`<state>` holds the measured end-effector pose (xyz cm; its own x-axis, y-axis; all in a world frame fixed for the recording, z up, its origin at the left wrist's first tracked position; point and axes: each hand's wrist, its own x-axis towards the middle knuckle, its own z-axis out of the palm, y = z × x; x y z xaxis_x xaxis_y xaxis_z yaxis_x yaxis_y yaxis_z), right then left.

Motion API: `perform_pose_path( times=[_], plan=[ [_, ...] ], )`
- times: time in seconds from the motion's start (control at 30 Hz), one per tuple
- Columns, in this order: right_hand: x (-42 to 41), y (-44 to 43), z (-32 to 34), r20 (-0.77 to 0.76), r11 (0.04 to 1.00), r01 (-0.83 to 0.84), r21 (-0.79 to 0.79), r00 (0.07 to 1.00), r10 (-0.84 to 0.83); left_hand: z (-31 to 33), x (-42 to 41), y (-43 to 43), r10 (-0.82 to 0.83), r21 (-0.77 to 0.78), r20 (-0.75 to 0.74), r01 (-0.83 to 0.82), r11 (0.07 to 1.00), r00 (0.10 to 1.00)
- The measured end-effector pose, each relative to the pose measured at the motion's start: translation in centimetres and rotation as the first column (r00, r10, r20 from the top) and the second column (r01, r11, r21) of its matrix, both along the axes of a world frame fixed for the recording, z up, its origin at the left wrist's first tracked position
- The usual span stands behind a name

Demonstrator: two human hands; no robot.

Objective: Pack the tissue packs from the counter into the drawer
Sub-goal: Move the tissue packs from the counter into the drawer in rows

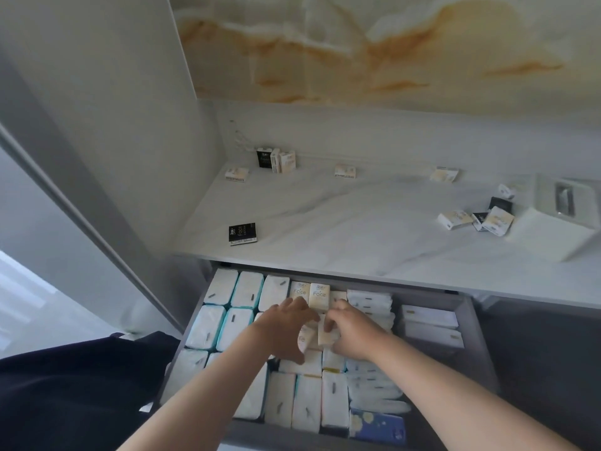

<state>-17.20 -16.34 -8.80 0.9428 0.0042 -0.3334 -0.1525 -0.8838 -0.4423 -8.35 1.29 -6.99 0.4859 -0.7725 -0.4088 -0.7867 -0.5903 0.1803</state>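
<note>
The open grey drawer [473, 333] below the counter is packed with white tissue packs. Both my hands reach into its middle. My left hand [286, 330] curls its fingers over small cream "Face" packs [305, 340]. My right hand [349, 330] pinches a small cream pack [325, 335] standing among them. Two more cream "Face" packs [319, 295] stand upright just behind my hands. On the white marble counter [325, 222] lie loose small packs: a black one [242, 234] at the front left, several at the back left [276, 160], and a cluster at the right [474, 219].
A white tissue box [559, 219] sits on the counter's right end. A grey cabinet panel [97, 157] rises on the left. A blue flowered pack [377, 424] lies in the drawer's front right corner. Dark cloth [65, 395] is at the lower left.
</note>
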Motion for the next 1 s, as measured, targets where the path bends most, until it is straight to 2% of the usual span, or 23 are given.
perform_pose_path(
  times=[0.1, 0.3, 0.47, 0.7, 0.83, 1.0],
  plan=[
    [-0.2, -0.1, -0.4, 0.005, 1.000, 0.011, 0.022, 1.000, -0.011, -0.8, 0.1, 0.1, -0.049, 0.000, 0.118, 0.050, 0.999, 0.992],
    [-0.2, 0.5, -0.7, 0.079, 0.999, 0.000, 0.053, 0.997, -0.004, -0.9, 0.4, 1.0, 0.101, -0.149, 0.237, -0.067, 0.987, 0.966],
    [0.1, 1.4, -1.0, 0.151, 0.998, 0.040, 0.045, 0.987, -0.047, -0.9, 0.6, 1.7, 0.125, -0.178, 0.201, -0.089, 0.980, 0.972],
    [0.0, 1.9, -1.1, 0.133, 0.998, 0.057, 0.023, 0.989, -0.060, -0.7, 0.5, 1.3, 0.106, -0.122, 0.215, -0.081, 0.989, 0.971],
    [0.2, 1.3, 0.0, 0.078, 0.998, 0.054, 0.022, 0.995, -0.056, 0.2, 0.5, 0.5, 0.123, -0.075, 0.171, -0.112, 0.991, 0.978],
    [1.4, -2.4, 4.3, 0.131, 0.993, 0.101, 0.063, 0.985, -0.108, 3.1, 0.6, -2.2, 0.206, -0.219, 0.064, -0.187, 0.958, 0.977]
  ],
)
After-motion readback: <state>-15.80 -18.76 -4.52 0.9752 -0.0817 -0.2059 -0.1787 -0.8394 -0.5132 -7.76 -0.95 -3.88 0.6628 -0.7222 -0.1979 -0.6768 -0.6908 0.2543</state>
